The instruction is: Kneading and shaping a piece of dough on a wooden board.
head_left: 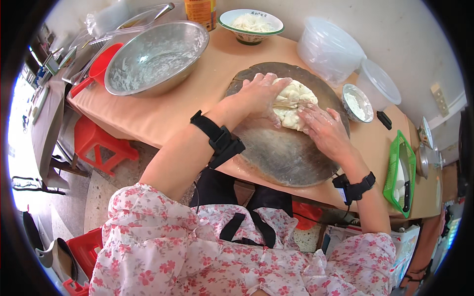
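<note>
"At the left end of the table, what is there?"

"A red plastic dipper rests beside a wide steel basin streaked white inside; a red plastic stool stands lower down, beside the table."

"And the left hand?"

"It presses on the left side of the pale dough, its thumb and fingers spread apart."

"Where does the dough sit?"

"On the round, dark board, toward its far side, between the two hands."

"How is the right hand set?"

"Its fingers lie close together on the dough's near right side, thumb held apart."

"Farther right?"

"A small bowl of white powder stands just beside the board, then a green plastic basket with a black-handled knife in it."
</note>
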Motion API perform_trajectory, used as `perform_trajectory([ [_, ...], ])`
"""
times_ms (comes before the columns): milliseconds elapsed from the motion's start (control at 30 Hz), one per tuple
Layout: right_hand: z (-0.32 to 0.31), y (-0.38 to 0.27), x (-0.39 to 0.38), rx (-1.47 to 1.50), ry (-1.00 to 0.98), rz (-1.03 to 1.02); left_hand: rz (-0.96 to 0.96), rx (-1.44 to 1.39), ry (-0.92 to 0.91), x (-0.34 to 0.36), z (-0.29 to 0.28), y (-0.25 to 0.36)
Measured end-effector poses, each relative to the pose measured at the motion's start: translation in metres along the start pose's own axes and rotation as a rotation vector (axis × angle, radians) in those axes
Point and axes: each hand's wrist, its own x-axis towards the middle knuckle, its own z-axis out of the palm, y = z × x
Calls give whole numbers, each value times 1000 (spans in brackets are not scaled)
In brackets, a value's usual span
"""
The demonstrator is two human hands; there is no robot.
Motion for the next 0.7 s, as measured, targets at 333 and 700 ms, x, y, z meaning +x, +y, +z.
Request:
perform_trajectory([
  [333, -31, -2, 8, 193, -112, 179, -21, 46, -3, -2, 2, -2],
  [700, -13, -15, 10, 59, 3, -29, 7, 59, -20, -2, 0, -1],
])
